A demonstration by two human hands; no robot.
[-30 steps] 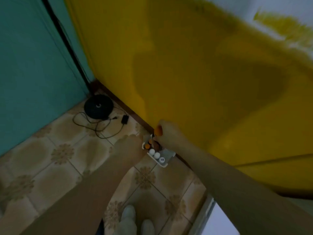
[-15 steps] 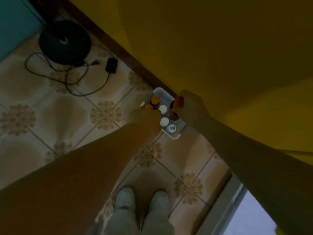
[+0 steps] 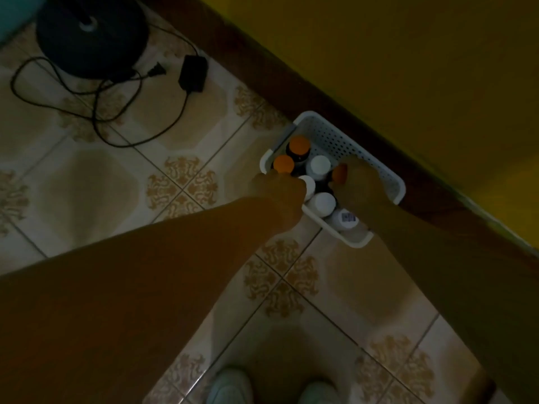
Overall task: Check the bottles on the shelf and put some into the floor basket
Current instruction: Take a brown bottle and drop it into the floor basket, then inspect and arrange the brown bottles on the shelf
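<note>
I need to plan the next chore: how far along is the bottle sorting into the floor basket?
Done: several bottles stand in the basket. In hand: the right hand grips an orange-capped bottle over the basket; the left hand is at a white-capped bottle, grip unclear. Left: setting that orange-capped bottle down; the shelf is out of view, so the rest cannot be told.

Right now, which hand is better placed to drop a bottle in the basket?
Right. The right hand grips an orange-capped bottle over free space in the basket; what the left hand holds is hidden.
</note>
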